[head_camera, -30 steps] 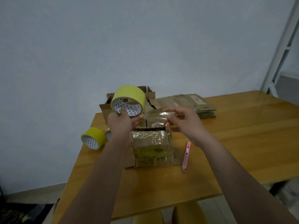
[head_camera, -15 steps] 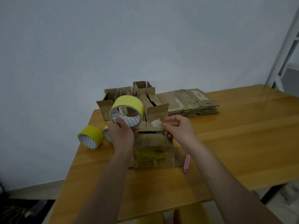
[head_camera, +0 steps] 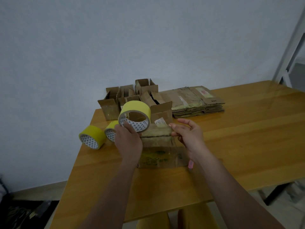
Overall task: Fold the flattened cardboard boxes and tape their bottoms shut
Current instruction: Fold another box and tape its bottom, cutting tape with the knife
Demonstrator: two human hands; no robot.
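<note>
Right now the left hand (head_camera: 127,140) grips a yellow tape roll (head_camera: 135,115), fingers curled round its lower rim, roll held up above the box (head_camera: 157,150) w/ its open core facing the camera. Right hand (head_camera: 189,135) pinches the free end of the clear tape strip (head_camera: 156,132) btwn thumb & fingertips, other fingers loosely curled. Strip runs from the roll across the box top, over the dark seam where the flaps meet. Box sits mid-desk (head_camera: 247,138), near the front, flaps at its base splayed on the wood. A pink cutter (head_camera: 190,166) lies just right of the box, mostly hidden by the right wrist. Two spare yellow rolls (head_camera: 92,137) lie on their sides at desk left. Folded boxes (head_camera: 125,98) stand at the back; flat cardboard stack (head_camera: 196,100) back right.
</note>
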